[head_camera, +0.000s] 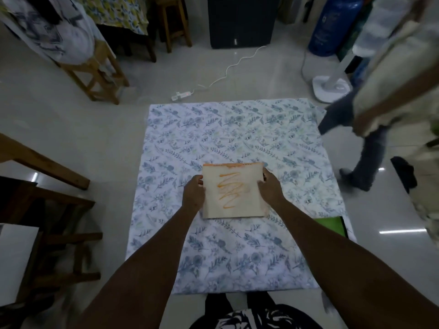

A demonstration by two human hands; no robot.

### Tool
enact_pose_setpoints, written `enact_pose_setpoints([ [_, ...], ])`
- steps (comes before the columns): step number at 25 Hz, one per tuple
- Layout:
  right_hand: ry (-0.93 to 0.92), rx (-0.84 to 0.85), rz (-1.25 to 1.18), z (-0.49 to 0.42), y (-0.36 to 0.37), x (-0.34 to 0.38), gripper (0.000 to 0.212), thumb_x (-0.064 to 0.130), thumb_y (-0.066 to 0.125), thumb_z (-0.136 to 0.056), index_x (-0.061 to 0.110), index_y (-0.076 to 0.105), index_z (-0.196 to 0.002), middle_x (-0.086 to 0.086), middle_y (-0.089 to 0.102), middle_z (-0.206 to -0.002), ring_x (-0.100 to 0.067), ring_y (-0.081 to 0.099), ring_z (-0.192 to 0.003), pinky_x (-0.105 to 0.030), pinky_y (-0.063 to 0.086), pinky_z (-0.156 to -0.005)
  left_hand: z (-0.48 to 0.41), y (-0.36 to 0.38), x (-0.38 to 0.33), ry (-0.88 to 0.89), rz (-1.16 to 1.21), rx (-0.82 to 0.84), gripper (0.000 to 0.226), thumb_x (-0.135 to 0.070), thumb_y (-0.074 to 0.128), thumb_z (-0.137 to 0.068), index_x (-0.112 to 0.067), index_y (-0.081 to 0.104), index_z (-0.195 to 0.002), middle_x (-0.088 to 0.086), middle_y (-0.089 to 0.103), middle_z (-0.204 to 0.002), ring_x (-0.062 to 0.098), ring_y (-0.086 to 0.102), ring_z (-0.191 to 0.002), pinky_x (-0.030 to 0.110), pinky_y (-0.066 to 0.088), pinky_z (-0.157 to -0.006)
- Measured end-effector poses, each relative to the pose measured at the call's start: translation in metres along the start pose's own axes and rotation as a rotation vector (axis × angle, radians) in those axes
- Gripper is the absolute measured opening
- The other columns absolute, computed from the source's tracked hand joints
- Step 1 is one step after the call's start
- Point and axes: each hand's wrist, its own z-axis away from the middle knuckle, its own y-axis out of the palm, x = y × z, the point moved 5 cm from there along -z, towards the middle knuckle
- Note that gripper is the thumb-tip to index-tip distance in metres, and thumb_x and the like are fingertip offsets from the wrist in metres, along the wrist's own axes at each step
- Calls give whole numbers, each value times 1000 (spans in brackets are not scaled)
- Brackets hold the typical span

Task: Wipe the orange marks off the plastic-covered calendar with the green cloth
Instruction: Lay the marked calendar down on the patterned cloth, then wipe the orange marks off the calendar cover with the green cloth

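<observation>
The calendar (234,191) is a pale, squarish pad with an orange strip along its far edge, and it sits near the middle of a floral sheet (237,257) spread flat on the glossy tiled floor (83,129). Its smooth cover carries the orange marks (230,189), a loose zigzag running down the centre. The left hand (193,194) grasps the calendar's left edge, thumb on top; the right hand (269,186) grips the right edge, fingers curled over the side. Whether the calendar rests on the sheet or is lifted slightly cannot be told.

The green cloth (330,225) lies flat on the sheet's right edge, near the person's right forearm and apart from the calendar; only a bright rectangular patch of it shows. The sheet is thin white fabric printed with blue-grey leaves.

No container is seen holding anything. Wooden stools (99,72) stand at the far left, a blue cylinder (332,24) at the far right, and a second person (370,148) walks along the right.
</observation>
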Motion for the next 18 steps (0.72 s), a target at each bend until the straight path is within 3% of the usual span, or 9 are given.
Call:
enact_pose_setpoints([
  [3, -52, 54, 119, 4, 8, -1, 61, 4, 45, -96, 4, 19, -152, -14, 26, -158, -28, 26, -145, -38, 18, -121, -4, 13, 9, 79, -106, 39, 34, 8, 41, -82, -7, 66, -100, 7, 70, -99, 23, 67, -89, 33, 55, -71],
  [5, -112, 39, 144, 11, 10, -1, 64, 0, 45, -96, 2, 13, -152, -15, 18, -161, -26, 18, -148, -34, 11, -121, -3, 19, 16, 67, -146, 67, 35, 2, 39, -82, -11, 62, -105, 13, 65, -106, 27, 65, -100, 37, 57, -81],
  [6, -137, 19, 128, 15, 11, -1, 66, -1, 46, -94, 3, 14, -152, -15, 20, -160, -26, 18, -148, -34, 12, -121, 1, 20, 17, 70, -185, 62, 40, 0, 39, -84, -12, 58, -117, 15, 60, -119, 30, 58, -115, 41, 53, -95],
  [8, -176, -30, 101, 26, 8, -5, 68, 0, 51, -92, 5, 18, -152, -14, 26, -158, -26, 23, -146, -32, 15, -119, 14, 23, 11, 142, -311, 25, 52, -1, 41, -91, -5, 40, -143, 18, 38, -150, 30, 32, -142, 43, 29, -119],
  [10, -224, -68, 149, 40, 3, -18, 69, 6, 56, -92, 7, 21, -151, -12, 28, -158, -26, 23, -146, -33, 14, -120, 33, 29, -8, 325, -402, 22, 53, -1, 44, -96, -1, 33, -147, 18, 28, -157, 32, 23, -147, 43, 19, -122],
  [14, -293, -214, 348, 76, -26, -56, 68, 21, 66, -87, 11, 36, -147, -9, 35, -155, -31, 26, -145, -55, 27, -115, 66, 63, -39, 576, -413, 137, 49, -7, 47, -97, -2, 39, -145, 15, 34, -156, 32, 31, -145, 39, 21, -118],
  [18, -204, -318, 564, 116, -60, -106, 65, 48, 57, -86, 21, 43, -143, -4, 39, -154, -36, 31, -142, -59, 33, -107, 96, 116, -60, 759, -530, 260, 53, -14, 51, -96, 0, 37, -145, 16, 36, -154, 31, 32, -145, 34, 19, -118],
])
